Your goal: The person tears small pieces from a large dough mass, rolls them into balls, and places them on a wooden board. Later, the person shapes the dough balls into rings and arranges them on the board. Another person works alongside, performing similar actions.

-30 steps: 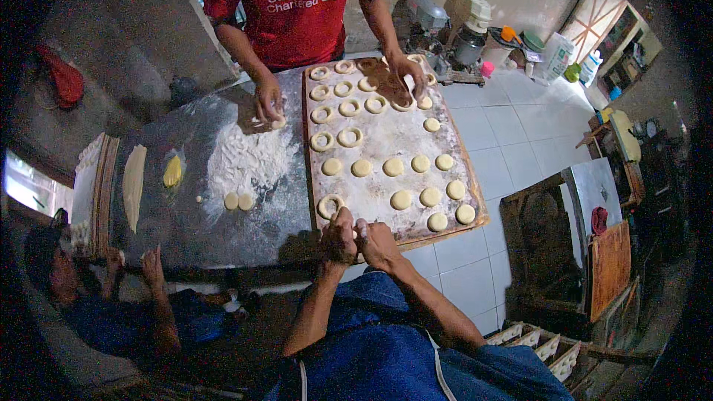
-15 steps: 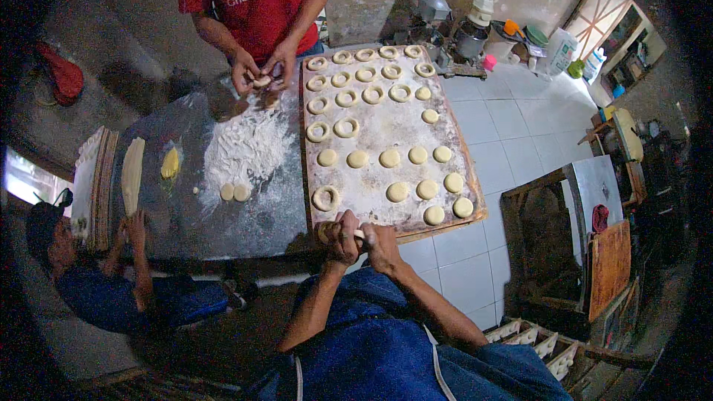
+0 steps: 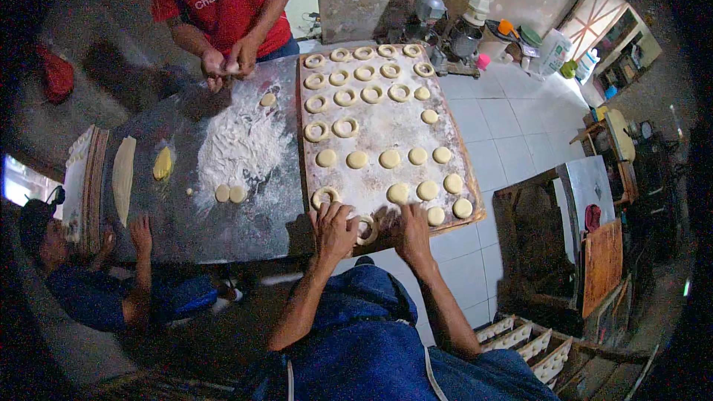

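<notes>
A floured board [image 3: 386, 134] carries pale dough rings and flat round dough pieces. At its near edge a dough ring [image 3: 366, 230] lies between my two hands. My left hand [image 3: 334, 232] is open beside it, fingertips over the board and close to another dough ring [image 3: 325, 197]. My right hand [image 3: 414, 236] is open too, its fingertips at the near side of a round dough piece [image 3: 399, 193]; whether they touch it is hidden. Neither hand holds anything that I can see.
Left of the board, the dark table [image 3: 260, 230] bears a flour heap [image 3: 241, 145], dough pieces, a yellow lump [image 3: 163, 165] and a long dough strip [image 3: 124, 178]. Across it a person in red [image 3: 223, 7] handles dough; another [image 3: 96, 282] works at left. Mixers [image 3: 466, 30] stand behind.
The dough ring that was in my hands now lies on the board. My hands have parted, the right one moving right and forward. The person in red has shifted left, leaving dough near the flour.
</notes>
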Demonstrator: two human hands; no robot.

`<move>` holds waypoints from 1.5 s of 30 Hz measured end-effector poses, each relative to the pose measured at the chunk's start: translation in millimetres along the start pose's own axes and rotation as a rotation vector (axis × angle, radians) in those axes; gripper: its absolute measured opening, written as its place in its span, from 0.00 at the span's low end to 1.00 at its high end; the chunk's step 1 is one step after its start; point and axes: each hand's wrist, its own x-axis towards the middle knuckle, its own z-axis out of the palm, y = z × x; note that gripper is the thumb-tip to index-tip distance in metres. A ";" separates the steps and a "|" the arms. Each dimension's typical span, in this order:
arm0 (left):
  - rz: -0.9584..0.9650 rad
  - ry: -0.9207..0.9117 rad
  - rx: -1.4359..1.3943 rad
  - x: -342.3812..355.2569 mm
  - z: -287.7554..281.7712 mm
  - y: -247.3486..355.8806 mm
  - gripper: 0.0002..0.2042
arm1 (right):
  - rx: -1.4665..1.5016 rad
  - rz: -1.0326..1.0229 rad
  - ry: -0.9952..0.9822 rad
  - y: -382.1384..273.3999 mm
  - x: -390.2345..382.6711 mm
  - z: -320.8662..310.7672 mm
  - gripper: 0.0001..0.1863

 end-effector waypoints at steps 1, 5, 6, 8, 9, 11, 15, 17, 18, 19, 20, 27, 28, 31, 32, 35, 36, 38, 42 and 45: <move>0.053 -0.041 -0.073 -2.2 0.0 -5.5 0.14 | -0.048 -0.141 0.118 6.1 13.6 7.6 0.23; 0.095 -0.063 -0.179 -3.0 13.1 -21.6 0.20 | -0.092 -0.141 -0.072 27.5 62.3 13.3 0.18; 0.076 -0.043 -0.175 -2.5 3.3 -13.5 0.20 | -0.102 -0.094 -0.146 32.0 68.9 8.7 0.16; 0.053 -0.012 -0.135 -6.4 -20.6 -11.7 0.19 | -0.121 -0.016 -0.298 36.5 80.4 -3.4 0.12; 0.021 0.012 -0.135 -12.4 -31.1 -22.0 0.18 | -0.133 -0.027 -0.146 25.6 83.0 1.3 0.14; -0.072 0.074 -0.131 -26.3 -49.3 -46.8 0.14 | 0.012 0.027 -0.212 -8.7 84.9 0.9 0.11; -0.149 0.221 -0.264 -36.6 -83.1 -91.7 0.09 | 0.306 -0.079 -0.438 -108.6 132.5 78.6 0.09; -0.155 0.250 -0.248 -46.3 -81.1 -119.1 0.09 | 0.217 -0.359 -0.359 -154.7 162.2 143.3 0.10; -0.160 0.262 -0.236 -53.3 -83.5 -132.6 0.08 | 0.237 -0.479 -0.357 -178.1 176.7 171.7 0.11; -0.125 0.336 -0.286 -46.8 -89.2 -128.0 0.08 | 0.188 -0.407 -0.295 -172.6 196.8 206.5 0.12; -0.135 0.348 -0.329 -49.4 -90.9 -136.2 0.08 | 0.114 -0.362 -0.239 -178.7 210.3 227.6 0.12; -0.406 0.458 -0.740 -44.8 -94.3 -191.2 0.08 | -0.060 -0.442 -0.226 -220.0 204.4 218.0 0.13; -0.422 0.476 -0.736 -32.1 -87.0 -199.1 0.08 | -0.058 -0.327 -0.365 -212.3 201.4 216.5 0.12; -0.554 0.490 -0.800 -3.4 -73.5 -212.5 0.14 | 0.354 -0.168 -0.353 -207.1 167.1 209.9 0.17; -0.486 0.586 -0.678 -0.5 -67.3 -215.7 0.14 | 0.661 -0.072 -0.351 -209.2 153.6 202.5 0.18; -0.471 0.505 -0.829 9.0 -73.8 -194.6 0.15 | 0.988 0.076 -0.264 -181.4 116.7 202.7 0.24; -0.472 0.415 -0.842 6.8 -91.1 -192.8 0.14 | 1.009 0.176 -0.298 -195.6 106.7 189.9 0.25; -0.454 0.224 -0.881 2.6 -107.1 -192.8 0.14 | 0.889 0.164 -0.281 -209.1 98.7 166.2 0.29; -0.436 0.193 -0.997 4.7 -119.4 -165.0 0.12 | 0.940 0.169 -0.205 -198.8 84.2 158.4 0.33; -0.577 0.205 -1.228 1.4 -94.6 -161.6 0.10 | 1.001 0.183 -0.375 -195.8 78.0 136.3 0.35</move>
